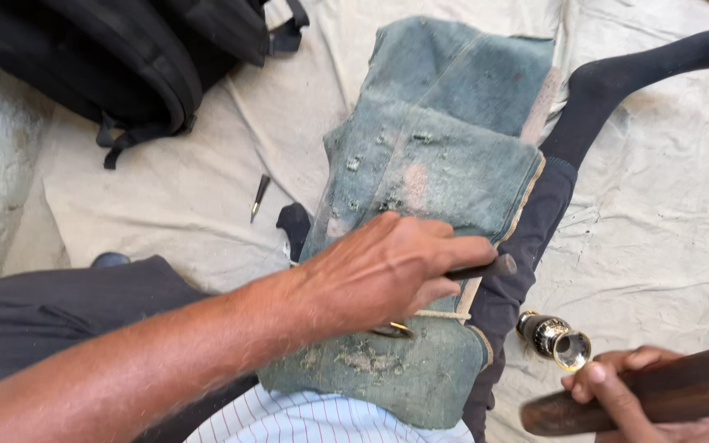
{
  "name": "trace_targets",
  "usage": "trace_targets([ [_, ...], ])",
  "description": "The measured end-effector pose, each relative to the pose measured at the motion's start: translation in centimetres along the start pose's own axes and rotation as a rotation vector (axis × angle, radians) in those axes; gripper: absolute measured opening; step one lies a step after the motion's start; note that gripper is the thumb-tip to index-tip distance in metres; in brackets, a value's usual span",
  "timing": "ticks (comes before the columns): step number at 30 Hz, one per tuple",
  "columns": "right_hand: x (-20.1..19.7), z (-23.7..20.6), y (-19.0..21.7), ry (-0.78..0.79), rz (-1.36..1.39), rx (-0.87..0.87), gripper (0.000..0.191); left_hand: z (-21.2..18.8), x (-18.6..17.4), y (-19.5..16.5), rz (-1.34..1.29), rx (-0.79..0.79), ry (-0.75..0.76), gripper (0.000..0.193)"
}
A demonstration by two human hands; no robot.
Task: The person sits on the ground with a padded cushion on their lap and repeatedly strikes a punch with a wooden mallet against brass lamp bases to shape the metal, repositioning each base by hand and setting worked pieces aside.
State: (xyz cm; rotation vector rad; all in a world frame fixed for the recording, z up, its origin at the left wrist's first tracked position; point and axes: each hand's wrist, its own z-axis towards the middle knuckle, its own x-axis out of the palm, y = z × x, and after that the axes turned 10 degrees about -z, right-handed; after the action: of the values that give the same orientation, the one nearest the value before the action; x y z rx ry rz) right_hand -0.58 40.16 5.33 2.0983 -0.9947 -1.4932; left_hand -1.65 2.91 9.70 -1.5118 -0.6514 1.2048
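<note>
My left hand (387,267) presses down on a worn, folded blue denim pad (436,156) lying over my outstretched leg. Its fingers are closed around a dark rod-like tool (486,267), and a small brass-coloured piece (393,330) shows just under the palm. At the lower right, my right hand (617,385) grips a thick dark wooden stick (658,394) held off to the side of the leg. A small brass and black fitting (555,338) lies on the cloth just above that hand.
A pale canvas sheet (166,197) covers the ground. A black backpack (125,57) sits at the upper left. A small pointed tool (259,197) lies on the sheet left of the denim. My leg in a black sock (617,82) stretches to the upper right.
</note>
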Motion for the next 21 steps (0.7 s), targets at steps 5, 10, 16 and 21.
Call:
trace_targets([
  [5, 0.9, -0.3, -0.3, 0.015, 0.202, -0.258, 0.057, 1.5, 0.4, 0.8, 0.088, 0.002, 0.047, 0.043],
  [10, 4.6, -0.4, 0.6, 0.109, 0.464, -0.208, 0.053, 2.2, 0.7, 0.7, 0.151, -0.013, 0.117, 0.035],
  [16, 4.2, 0.4, 1.2, 0.117, -0.439, -0.098, 0.037, 1.6, 0.4, 0.4, 0.090, 0.037, 0.093, 0.036],
  [21, 2.7, 2.8, 1.4, 0.153, 0.550, 0.274, 0.037, 0.8, 0.4, -0.4, 0.126, -0.072, 0.037, 0.039],
])
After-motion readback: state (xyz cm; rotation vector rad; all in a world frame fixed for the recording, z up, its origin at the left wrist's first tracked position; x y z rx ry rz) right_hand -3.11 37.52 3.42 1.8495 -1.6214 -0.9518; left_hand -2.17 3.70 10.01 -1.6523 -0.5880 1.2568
